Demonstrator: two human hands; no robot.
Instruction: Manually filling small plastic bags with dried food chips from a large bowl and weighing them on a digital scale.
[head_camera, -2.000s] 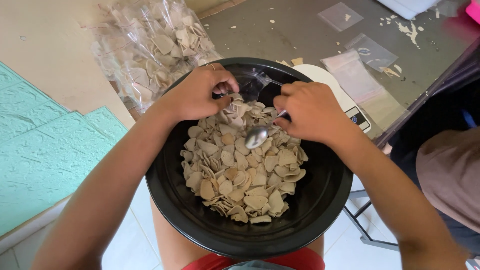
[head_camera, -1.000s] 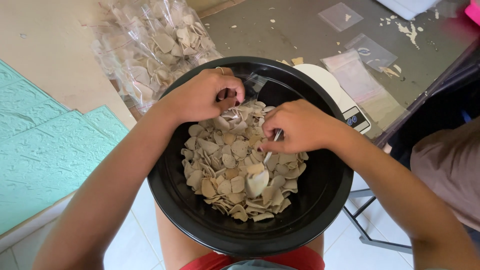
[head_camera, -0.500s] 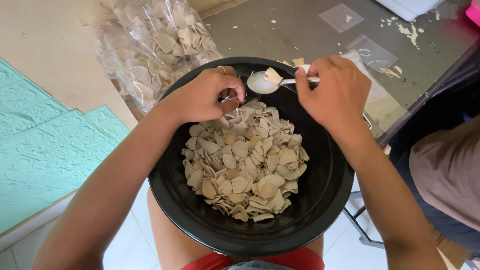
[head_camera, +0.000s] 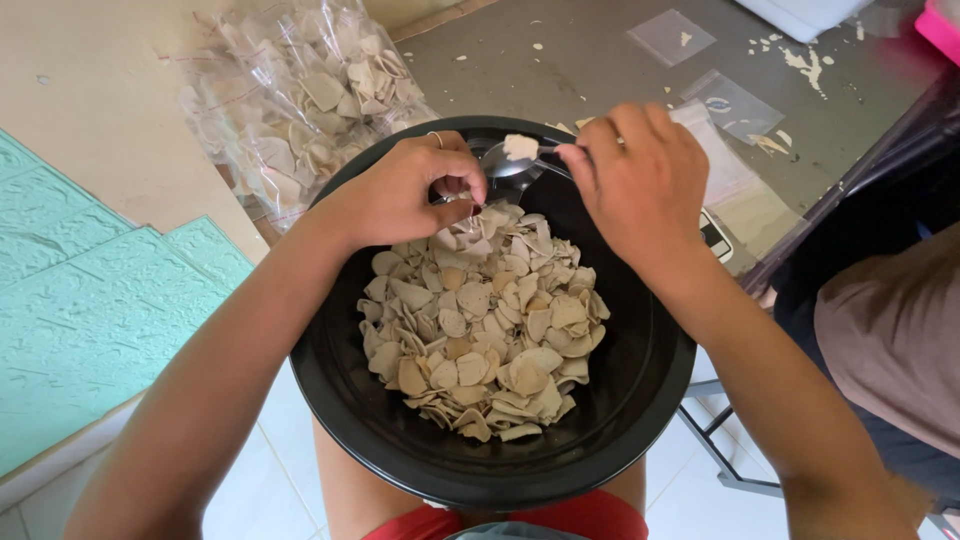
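Big black bowl (head_camera: 640, 400) sits right in my lap, round and glossy, and in it there's a heap of chips (head_camera: 480, 320): thin, pale beige and tan, curled little discs, piled toward the middle and the far side. The near wall of the bowl is bare and shiny.

Past the rim, a grey table (head_camera: 560, 50) with flecks of white on it and a few flat clear bags (head_camera: 730, 105) lying loose. To the left on the beige top, a heap of filled bags (head_camera: 300, 90), clear plastic stuffed with the same chips. Teal embossed panel (head_camera: 90, 310) down at my left, white tile floor under the bowl. Someone in a brown top (head_camera: 890, 330) sits at my right edge.

Now the hands. My left hand (head_camera: 405, 195) is over the far side of the pile, fingers curled in, thumb and fingertips pinched together; what sits between them I can't make out, though it looks like a bit of clear plastic. A ring shows on one finger. My right hand (head_camera: 635, 185) is closed around the handle of a metal spoon (head_camera: 510, 160), pinching it near the bowl's far rim. The spoon is level, just beside my left thumb, with one white chip (head_camera: 520, 146) lying in it, up above the pile.
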